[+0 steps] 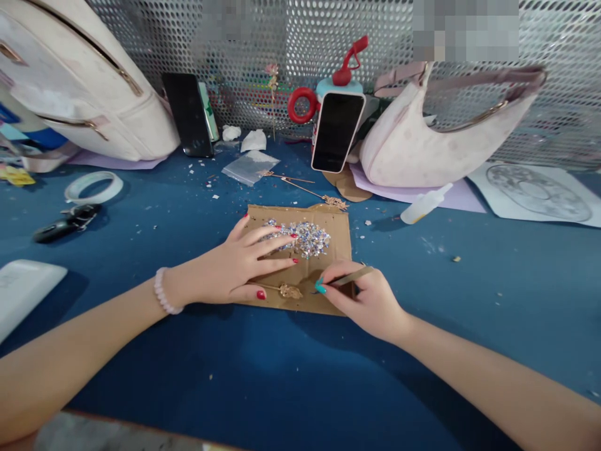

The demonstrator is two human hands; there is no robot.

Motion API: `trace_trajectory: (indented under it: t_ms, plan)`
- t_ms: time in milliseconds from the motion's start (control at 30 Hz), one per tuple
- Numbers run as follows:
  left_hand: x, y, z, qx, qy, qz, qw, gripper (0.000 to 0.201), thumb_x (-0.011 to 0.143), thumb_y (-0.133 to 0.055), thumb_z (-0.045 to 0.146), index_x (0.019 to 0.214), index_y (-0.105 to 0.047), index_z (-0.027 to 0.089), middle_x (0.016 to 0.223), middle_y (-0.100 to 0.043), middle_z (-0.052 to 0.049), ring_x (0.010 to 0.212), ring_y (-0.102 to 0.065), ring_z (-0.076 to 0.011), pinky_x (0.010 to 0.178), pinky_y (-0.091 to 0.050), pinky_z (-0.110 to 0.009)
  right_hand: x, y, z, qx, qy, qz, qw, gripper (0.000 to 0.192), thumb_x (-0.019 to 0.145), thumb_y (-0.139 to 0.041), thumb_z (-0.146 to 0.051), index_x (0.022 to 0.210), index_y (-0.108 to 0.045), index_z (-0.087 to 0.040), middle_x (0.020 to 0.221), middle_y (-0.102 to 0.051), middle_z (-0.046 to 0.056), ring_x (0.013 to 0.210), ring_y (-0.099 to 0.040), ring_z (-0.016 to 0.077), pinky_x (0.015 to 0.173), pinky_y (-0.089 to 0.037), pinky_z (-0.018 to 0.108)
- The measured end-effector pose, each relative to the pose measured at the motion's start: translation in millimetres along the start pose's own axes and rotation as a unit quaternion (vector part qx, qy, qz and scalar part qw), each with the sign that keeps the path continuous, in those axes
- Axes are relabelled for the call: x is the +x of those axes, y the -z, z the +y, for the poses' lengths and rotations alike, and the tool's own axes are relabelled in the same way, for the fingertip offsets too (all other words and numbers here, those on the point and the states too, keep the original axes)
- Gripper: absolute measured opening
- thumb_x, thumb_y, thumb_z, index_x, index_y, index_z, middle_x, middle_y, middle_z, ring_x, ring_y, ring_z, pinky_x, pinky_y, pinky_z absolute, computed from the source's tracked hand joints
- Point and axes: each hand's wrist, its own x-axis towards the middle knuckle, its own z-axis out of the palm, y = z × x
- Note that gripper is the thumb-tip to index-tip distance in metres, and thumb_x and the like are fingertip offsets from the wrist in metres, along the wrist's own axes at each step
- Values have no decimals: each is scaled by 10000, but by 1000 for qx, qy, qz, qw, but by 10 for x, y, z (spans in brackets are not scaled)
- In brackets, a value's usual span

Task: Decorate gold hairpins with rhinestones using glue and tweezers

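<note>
A brown cardboard sheet point(335, 228) lies on the blue table point(493, 275), with a heap of small sparkling rhinestones point(307, 238) on it. My left hand point(239, 266) rests flat on the cardboard, fingers spread, thumb pressing down the stem of a gold hairpin ornament point(290, 291). My right hand point(364, 297) grips a thin tweezers-like tool point(352, 277) whose tip points at the gold ornament. A pale bead bracelet point(162, 291) sits on my left wrist.
Two more gold hairpins point(305, 186) and a small plastic bag point(248, 166) lie behind the cardboard. A glue bottle point(425, 204) lies to the right. Two phones point(337, 131) point(188, 114), pink bags point(436, 138), a tape roll point(94, 186) and a perforated metal wall point(328, 31) stand at the back.
</note>
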Motion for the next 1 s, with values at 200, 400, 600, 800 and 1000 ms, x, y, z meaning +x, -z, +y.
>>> trace_trajectory:
  t_ms: [200,400,600,800,1000]
  plan:
    - [166,42,12,14,10,-7,1000,759,977,-155,724,1518,-444,278,1667,-261,-124,1500,-231,-400,1185,114,-679,-1,-1,1,-3,9,6,1000,51,842,-638,-179,805,-670,-194,750,-701,16,596,-617,87,521,-490,198]
    - [108,-9,-99,18,39,-4,999,657,1004,-280,662,1539,-402,301,1685,-221,-96,1498,-244,-397,1191,92,-669,6,-4,-5,-2,25,11,1000,53,842,-634,-178,808,-674,-178,744,-697,25,616,-634,90,543,-502,194]
    - [39,-41,-127,29,59,-2,998,607,1038,-299,584,1568,-331,291,1695,-197,-78,1511,-221,-356,1200,116,-618,-2,3,1,-7,28,10,1000,53,840,-636,-166,808,-675,-184,746,-700,21,626,-639,88,556,-506,187]
    - [128,-36,-37,25,36,-1,999,575,1031,-326,588,1535,-391,318,1680,-240,-91,1509,-239,-363,1196,59,-671,7,4,-6,-7,25,5,1000,60,845,-643,-156,805,-673,-190,740,-703,11,629,-634,79,571,-508,175]
    - [143,-60,-46,21,74,-2,997,586,1044,-307,556,1567,-330,292,1686,-222,-93,1491,-260,-391,1170,-14,-734,5,5,-2,-3,42,12,999,59,841,-633,-147,812,-668,-185,753,-702,17,648,-646,85,599,-527,186]
